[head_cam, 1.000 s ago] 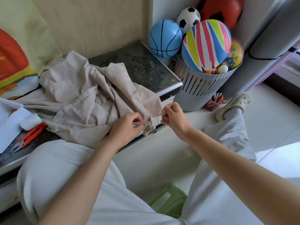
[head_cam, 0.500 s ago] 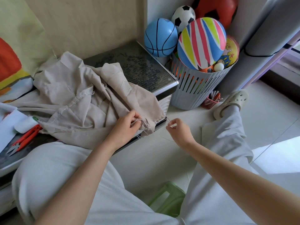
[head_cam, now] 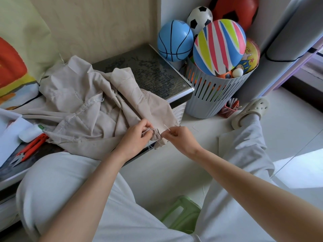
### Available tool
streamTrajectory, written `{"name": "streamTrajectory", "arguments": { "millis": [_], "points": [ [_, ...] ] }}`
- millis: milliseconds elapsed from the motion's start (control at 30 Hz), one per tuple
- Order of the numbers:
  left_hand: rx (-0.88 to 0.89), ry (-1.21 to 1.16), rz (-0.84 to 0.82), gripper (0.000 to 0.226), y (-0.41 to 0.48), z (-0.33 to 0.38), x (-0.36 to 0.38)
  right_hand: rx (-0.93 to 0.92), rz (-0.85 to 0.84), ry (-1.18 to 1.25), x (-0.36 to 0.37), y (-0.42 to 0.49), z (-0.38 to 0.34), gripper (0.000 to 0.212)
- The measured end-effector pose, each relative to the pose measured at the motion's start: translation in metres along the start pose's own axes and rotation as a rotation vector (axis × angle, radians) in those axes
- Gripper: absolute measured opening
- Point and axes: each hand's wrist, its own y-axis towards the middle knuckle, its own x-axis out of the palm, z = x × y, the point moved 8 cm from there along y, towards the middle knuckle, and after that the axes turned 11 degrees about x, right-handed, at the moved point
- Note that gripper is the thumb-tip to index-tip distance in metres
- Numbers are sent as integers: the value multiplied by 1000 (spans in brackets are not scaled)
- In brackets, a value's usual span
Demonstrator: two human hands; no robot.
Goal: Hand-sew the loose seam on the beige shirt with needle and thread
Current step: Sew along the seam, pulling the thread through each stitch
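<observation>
Seated sewing position, seen from the head. The beige shirt [head_cam: 90, 119] lies crumpled on a dark, patterned glass desk [head_cam: 153, 72] with a metal edge, and one corner hangs over the near rim. The left hand [head_cam: 134, 138] grips that corner, its fingers [head_cam: 146, 125] curled and pinching a bunched fold of the hem. The right hand [head_cam: 181, 138] is just beside it, thumb and forefinger pinching a needle [head_cam: 167, 127] that slants up and to the left, close to the held fold. Loose frayed strands hang below the fold; the sewing thread itself is too fine to trace.

On the left part of the desk, orange snips [head_cam: 29, 151] lie beside a white object with a green tip [head_cam: 30, 134] and white paper [head_cam: 8, 137]. A pale wood-grain panel [head_cam: 96, 23] stands behind the desk, and a cloth printed in red, yellow and green [head_cam: 15, 58] hangs to its left.

To the right of the desk, a grey slotted basket [head_cam: 215, 100] stands on the white floor [head_cam: 288, 137]. It holds a striped ball [head_cam: 220, 46] and a yellow ball [head_cam: 251, 55]; a blue ball [head_cam: 174, 42], a black-and-white ball [head_cam: 200, 16] and a red ball [head_cam: 236, 11] sit behind them. A small red holder [head_cam: 230, 108] stands at the foot of the basket, near a cream clog [head_cam: 250, 110]. Both legs wear light grey trousers [head_cam: 70, 189], and a green stool [head_cam: 181, 213] shows between them.
</observation>
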Motion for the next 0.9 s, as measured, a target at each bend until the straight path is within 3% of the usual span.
{"name": "streamTrajectory", "arguments": {
  "millis": [467, 900],
  "points": [
    [-3, -9, 23, 20, 0, 1, -3, -17, -105, -28, 13, -11, -5, 25],
    [-15, 12, 19, 19, 0, -4, -3, 138, 132, -45, -27, 8, 35, 14]
  ]
}}
